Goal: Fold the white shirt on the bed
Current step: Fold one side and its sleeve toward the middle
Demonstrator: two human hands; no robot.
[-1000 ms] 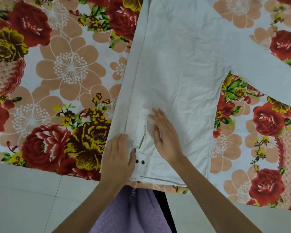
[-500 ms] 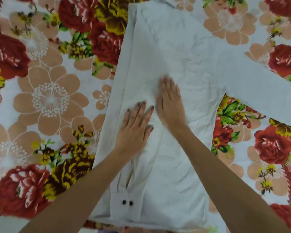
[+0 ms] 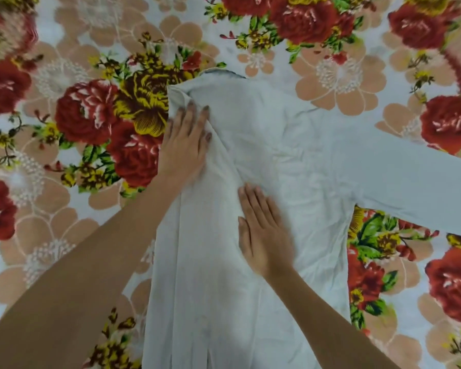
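- Head view: the white cotton long-sleeved shirt (image 3: 264,182) lies spread on the bed, on a bedsheet printed with red, yellow and peach flowers (image 3: 64,123). Its collar end points away from you and its body runs down out of the bottom of the frame.
- Head view: your left hand (image 3: 184,145) lies flat on the shirt's left edge near the shoulder, fingers extended and slightly spread. It presses on a folded-in strip of cloth and grips nothing.
- Head view: your right hand (image 3: 264,233) lies palm down on the middle of the shirt's body, fingers together and straight. It holds nothing either and is a little blurred.
- Head view: a raised ridge of cloth runs between your two hands. The shirt's other sleeve (image 3: 410,187) stretches out flat to the right, not yet folded.
- Step, as I judge it: you are smoothing down the first side fold.
- Next move, as I judge it: flatten the ridge, then take the outstretched sleeve and bring that side in over the body, keeping the edges straight.
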